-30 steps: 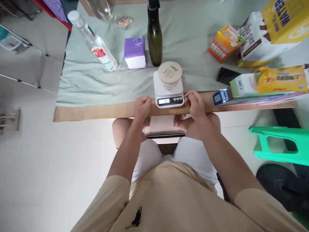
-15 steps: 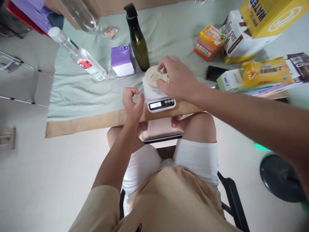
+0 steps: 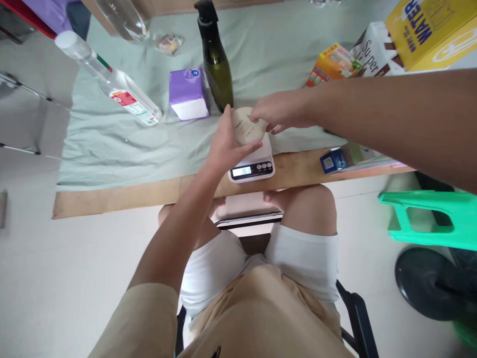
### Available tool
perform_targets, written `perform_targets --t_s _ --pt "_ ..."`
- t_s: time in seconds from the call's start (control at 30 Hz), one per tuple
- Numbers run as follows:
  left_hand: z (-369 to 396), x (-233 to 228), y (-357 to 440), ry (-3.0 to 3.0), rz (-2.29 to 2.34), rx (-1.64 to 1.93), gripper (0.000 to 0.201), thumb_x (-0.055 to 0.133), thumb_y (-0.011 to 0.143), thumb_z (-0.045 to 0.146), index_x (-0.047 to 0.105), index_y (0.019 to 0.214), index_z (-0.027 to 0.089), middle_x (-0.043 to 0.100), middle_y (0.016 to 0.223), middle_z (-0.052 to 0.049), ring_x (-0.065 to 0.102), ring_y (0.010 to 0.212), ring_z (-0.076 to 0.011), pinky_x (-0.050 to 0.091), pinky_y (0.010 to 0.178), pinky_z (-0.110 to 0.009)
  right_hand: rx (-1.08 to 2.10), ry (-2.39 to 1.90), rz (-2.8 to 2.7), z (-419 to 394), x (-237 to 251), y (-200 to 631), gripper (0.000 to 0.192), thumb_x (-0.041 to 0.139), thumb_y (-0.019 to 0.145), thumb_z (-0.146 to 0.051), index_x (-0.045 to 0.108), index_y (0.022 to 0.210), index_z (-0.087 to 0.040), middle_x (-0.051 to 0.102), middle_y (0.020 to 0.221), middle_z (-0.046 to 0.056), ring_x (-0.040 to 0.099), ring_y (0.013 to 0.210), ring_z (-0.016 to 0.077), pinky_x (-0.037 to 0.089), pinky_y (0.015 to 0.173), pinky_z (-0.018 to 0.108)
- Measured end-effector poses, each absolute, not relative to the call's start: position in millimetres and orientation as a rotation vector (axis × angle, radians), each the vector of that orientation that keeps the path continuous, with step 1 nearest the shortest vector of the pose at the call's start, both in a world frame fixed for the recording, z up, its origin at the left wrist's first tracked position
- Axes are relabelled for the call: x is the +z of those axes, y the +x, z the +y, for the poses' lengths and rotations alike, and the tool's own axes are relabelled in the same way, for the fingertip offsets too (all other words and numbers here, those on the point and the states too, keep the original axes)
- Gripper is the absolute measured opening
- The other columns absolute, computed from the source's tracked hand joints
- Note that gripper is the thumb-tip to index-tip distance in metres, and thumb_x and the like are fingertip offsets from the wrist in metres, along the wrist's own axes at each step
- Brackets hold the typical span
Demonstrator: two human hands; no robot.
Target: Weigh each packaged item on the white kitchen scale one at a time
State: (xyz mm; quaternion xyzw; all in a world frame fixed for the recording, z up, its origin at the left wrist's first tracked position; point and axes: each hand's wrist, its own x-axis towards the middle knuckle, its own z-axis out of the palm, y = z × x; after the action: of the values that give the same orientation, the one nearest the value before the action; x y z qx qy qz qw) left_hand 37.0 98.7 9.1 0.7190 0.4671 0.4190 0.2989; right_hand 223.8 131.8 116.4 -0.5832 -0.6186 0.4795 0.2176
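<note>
A round, beige, flat-topped container (image 3: 247,127) with dark print on its lid is over a white digital kitchen scale (image 3: 250,164), whose lit display reads about 361. My left hand (image 3: 227,141) curves around the container's left side, thumb stretched across its front. From the right, my right hand (image 3: 278,112) grips the lid's edge, its fingertips bent onto the top. Whether the container rests on the scale or is slightly raised I cannot tell. Just behind stands a dark green pump bottle (image 3: 218,64).
Left on the green cloth (image 3: 112,149) are a purple tissue pack (image 3: 187,89) and a clear bottle with a red label (image 3: 126,97). An orange box (image 3: 331,62) and a yellow carton (image 3: 428,32) stand at the right. A green stool (image 3: 439,219) is on the floor.
My left hand has moved up and right from beside the scale onto the container. My right hand has shifted to the container's right edge. The view has turned slightly.
</note>
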Motion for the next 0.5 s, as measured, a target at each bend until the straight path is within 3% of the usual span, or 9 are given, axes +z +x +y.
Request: perform_targets --t_s 0.17,0.27,0.5 --pt "89 19 31 1.787 1.239 1.085 0.120 0.096 0.050 0.066 0.044 0.150 0.025 0.048 0.159 -0.015 0.037 0.156 -0.0434 0.036 0.130 -0.055 1.648 -1.828 -1.575 120 138 211 0.011 0.063 0.093 -0.020 0.064 0.084 -0.014 0.062 0.071 0.003 0.057 0.069 0.0130 0.055 0.076 0.035" --pt "89 32 38 1.736 1.277 1.085 0.114 0.097 0.052 0.058 0.047 0.148 0.023 0.054 0.154 -0.014 0.047 0.148 -0.0422 0.041 0.125 -0.056 1.592 -1.859 -1.526 120 144 211 0.017 0.056 0.095 -0.021 0.063 0.082 -0.012 0.061 0.069 0.004 0.060 0.072 0.0137 0.057 0.079 0.037" --pt "142 70 103 1.793 1.240 1.108 0.102 0.099 0.051 0.047 0.052 0.137 0.021 0.062 0.140 -0.010 0.055 0.137 -0.0375 0.046 0.117 -0.049 1.276 -1.946 -1.387 151 169 255 0.021 0.054 0.096 -0.030 0.061 0.094 -0.010 0.061 0.070 0.001 0.060 0.067 0.0132 0.054 0.105 0.056"
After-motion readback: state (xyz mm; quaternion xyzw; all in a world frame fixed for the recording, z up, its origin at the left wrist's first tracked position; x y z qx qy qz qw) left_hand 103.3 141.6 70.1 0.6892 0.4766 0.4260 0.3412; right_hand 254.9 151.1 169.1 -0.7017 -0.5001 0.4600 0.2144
